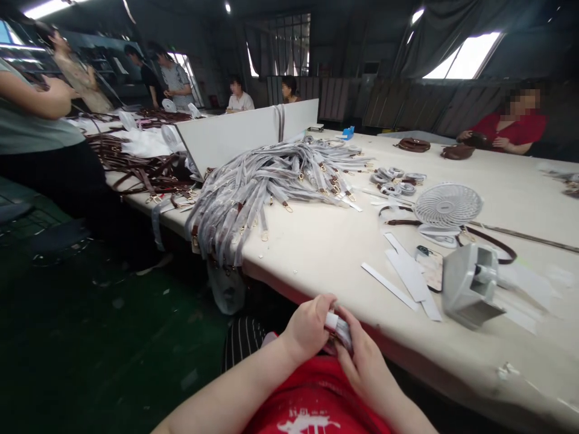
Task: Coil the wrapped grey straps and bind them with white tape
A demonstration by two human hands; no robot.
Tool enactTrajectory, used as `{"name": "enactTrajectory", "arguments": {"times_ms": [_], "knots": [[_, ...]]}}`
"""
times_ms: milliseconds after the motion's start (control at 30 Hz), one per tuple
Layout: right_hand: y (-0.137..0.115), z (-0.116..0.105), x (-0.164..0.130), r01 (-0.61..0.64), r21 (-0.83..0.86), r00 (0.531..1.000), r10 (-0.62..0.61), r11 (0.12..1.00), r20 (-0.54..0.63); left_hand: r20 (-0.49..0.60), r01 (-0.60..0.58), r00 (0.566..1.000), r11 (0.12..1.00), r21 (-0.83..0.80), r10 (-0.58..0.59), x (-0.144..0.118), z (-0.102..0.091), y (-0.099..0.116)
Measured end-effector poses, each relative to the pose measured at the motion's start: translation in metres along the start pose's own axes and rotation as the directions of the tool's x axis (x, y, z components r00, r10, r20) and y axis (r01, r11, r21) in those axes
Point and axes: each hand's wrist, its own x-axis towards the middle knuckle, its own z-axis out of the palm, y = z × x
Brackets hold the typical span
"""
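two hands wrap a strap end

at the far left, brown straps (149,172) lie in a heap. next to them a big pile of wrapped straps (266,181) hangs over the table (325,253) edge, grey and shiny like plastic. low in the middle, the left hand (307,328) and the right hand (366,367) both pinch a small wrapped strap end (339,328) near the lap, just below the table edge. it looks like the wrapping step, and the next move needs careful fingers. to the right lie white paper strips (409,277), a round white fan (447,208) and a grey tape holder (470,286).
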Motion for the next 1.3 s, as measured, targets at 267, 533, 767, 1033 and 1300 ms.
{"name": "enactTrajectory", "arguments": {"times_ms": [267, 533, 767, 1033, 1300], "knots": [[-0.020, -0.022, 0.011, -0.180, 0.458, 0.981, 0.126, 0.871, 0.145, -0.308, -0.255, 0.893, 0.933, 0.252, 0.328, -0.010, 0.002, 0.002], [-0.007, -0.017, 0.039, -0.316, 0.609, 0.948, 0.231, 0.727, 0.217, -0.232, -0.345, 0.890, 0.913, 0.217, 0.391, -0.017, 0.008, 0.005], [-0.007, -0.021, 0.042, -0.373, 0.648, 0.926, 0.222, 0.664, 0.305, -0.097, -0.277, 0.954, 0.959, 0.065, 0.282, -0.026, 0.011, 0.007], [-0.032, -0.027, 0.026, -0.021, 0.295, 0.999, 0.010, 0.955, 0.041, 0.018, 0.102, 0.994, 0.987, 0.126, -0.105, -0.027, 0.021, -0.002], [-0.034, -0.047, 0.011, 0.152, 0.241, 0.987, -0.162, 0.959, 0.022, 0.158, 0.372, 0.918, 0.928, -0.026, -0.364, -0.012, 0.014, -0.007]]}}
